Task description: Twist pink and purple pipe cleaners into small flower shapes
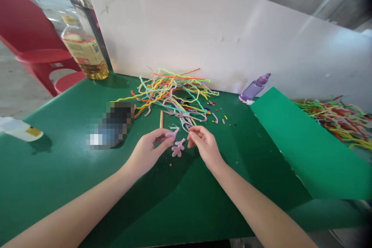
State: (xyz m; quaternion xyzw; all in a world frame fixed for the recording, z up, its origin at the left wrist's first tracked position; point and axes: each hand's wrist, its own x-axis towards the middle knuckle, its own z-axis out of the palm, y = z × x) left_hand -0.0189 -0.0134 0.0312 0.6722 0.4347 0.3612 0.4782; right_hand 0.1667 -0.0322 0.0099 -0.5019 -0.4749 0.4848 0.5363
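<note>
My left hand (149, 149) is closed, with a small looped pink pipe cleaner piece (172, 133) pinched at its fingertips. Right of it lies a second pink pipe cleaner shape (178, 148), with several rounded loops like petals, on the green tabletop. My right hand (202, 143) has its fingers curled together, and I cannot make out whether anything is between them. Just beyond its fingertips rests a pair of scissors (183, 116), one handle loop close to the fingers. A thin wooden stick (161, 119) stands out behind my left hand.
Colourful pipe cleaners (174, 89) are heaped at the back, with cut scraps beside them. More pipe cleaners (337, 120) lie behind a green board (314, 151). A purple bottle (254, 87), an oil bottle (85, 52), a white bottle (20, 128) and a blurred-out object (114, 124) surround the work area.
</note>
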